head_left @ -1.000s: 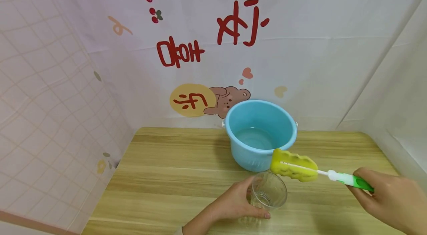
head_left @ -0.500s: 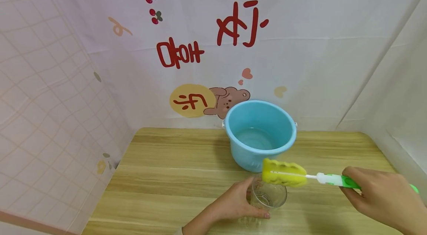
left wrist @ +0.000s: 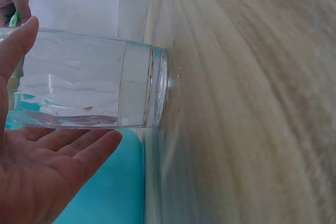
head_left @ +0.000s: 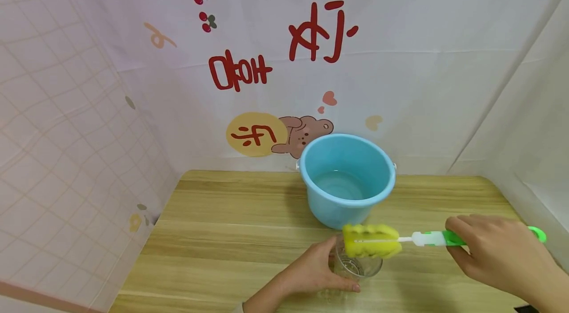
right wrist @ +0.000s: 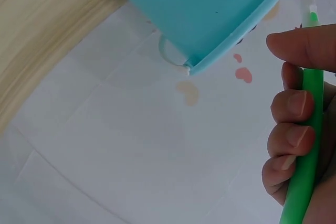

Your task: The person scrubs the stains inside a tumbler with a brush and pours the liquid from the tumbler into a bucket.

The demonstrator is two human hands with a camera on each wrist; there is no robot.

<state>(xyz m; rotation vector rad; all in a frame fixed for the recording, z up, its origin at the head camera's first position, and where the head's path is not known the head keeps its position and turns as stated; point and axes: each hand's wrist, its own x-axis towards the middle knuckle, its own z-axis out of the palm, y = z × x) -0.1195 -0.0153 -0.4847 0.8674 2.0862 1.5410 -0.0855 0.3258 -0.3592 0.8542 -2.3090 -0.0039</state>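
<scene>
A clear glass cup stands upright on the wooden table, mouth up. My left hand grips it from the left, thumb on the near side; in the left wrist view the fingers lie along the far side of the cup, whose base is on the tabletop. My right hand holds a sponge cup brush by its green handle, fingers curled round it. The brush lies nearly level, its yellow sponge head pointing left and overlapping the cup's mouth in the head view.
Just behind the cup stands a light blue bucket with some water in the bottom. The wooden table ends at a white printed cloth at the back. A small dark object shows at the bottom right edge.
My right hand has brought the brush left and toward me, from beside the bucket's rim to over the cup's mouth. My left hand and the cup stay in place.
</scene>
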